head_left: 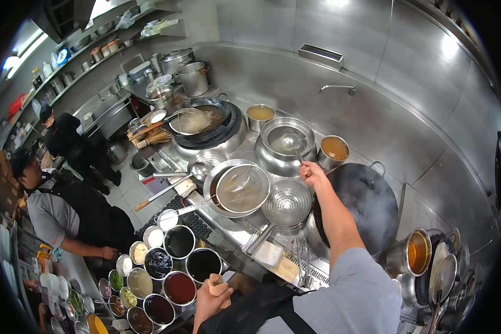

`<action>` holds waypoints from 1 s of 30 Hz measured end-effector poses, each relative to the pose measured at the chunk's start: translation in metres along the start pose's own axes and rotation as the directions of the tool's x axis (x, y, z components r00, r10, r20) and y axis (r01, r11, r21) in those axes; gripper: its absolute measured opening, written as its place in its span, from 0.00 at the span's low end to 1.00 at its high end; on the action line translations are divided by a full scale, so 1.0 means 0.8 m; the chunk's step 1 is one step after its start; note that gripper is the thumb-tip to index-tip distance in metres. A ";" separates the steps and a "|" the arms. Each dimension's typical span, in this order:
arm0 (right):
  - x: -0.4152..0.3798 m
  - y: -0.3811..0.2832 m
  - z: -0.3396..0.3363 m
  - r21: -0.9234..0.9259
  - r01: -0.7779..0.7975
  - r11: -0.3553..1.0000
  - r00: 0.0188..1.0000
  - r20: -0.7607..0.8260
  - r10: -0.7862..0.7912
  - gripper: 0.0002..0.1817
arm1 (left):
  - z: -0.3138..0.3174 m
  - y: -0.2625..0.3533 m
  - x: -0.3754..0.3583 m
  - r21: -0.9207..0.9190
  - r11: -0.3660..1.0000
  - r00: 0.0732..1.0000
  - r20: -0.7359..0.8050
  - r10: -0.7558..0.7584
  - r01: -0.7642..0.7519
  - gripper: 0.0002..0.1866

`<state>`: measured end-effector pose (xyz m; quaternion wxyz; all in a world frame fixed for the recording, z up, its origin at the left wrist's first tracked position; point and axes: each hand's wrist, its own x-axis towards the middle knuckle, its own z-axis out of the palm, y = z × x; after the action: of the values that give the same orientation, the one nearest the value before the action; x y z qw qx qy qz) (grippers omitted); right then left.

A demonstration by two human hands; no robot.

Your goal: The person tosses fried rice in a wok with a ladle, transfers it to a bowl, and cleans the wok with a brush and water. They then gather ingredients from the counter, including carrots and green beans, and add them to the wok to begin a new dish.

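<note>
My right hand [313, 173] is closed around the handle of a ladle [290, 143]. The ladle's bowl is down inside a wide steel pot [263, 153] of water. Just below this hand and forearm sits a dark wok [367, 206] with smoke or steam over it. Low in the view, my left hand [212, 298] is curled beside the sauce containers, near a pot of red sauce [179, 288]. A tan, rounded thing shows at its fingers, and I cannot tell what it is.
A perforated strainer [286, 203] and a fine sieve over a bowl [242, 189] lie left of my arm. Another wok [197, 119] holds a wire skimmer. Pots of broth [334, 149] and orange oil [419, 252] stand around. Two people, one nearer [75, 206], are at left.
</note>
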<state>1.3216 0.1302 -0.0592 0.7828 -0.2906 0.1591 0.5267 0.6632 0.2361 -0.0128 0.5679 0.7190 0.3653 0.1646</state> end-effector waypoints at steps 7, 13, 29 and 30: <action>-0.109 0.041 0.033 0.311 -0.090 0.946 0.974 0.226 0.018 0.11 | 0.085 0.028 0.062 0.379 0.780 0.842 0.428 0.329 -0.498 0.36; -0.259 0.093 0.068 0.271 -0.137 0.953 0.952 0.302 0.051 0.13 | 0.168 -0.010 0.112 0.548 0.691 0.875 0.388 0.291 -0.472 0.38; -0.490 0.328 -0.069 0.228 -0.184 0.956 0.981 0.106 0.163 0.15 | 0.147 0.058 0.139 0.548 0.578 0.796 0.427 0.428 -0.605 0.33; -0.501 0.331 -0.076 0.233 -0.175 0.957 0.982 0.108 0.154 0.15 | 0.143 0.078 0.140 0.550 0.567 0.789 0.444 0.424 -0.614 0.33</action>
<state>0.9238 -0.1279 0.0399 0.7720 -0.1554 0.2108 0.5792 0.8351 0.2309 -0.0088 0.2385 0.9631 0.0904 0.0863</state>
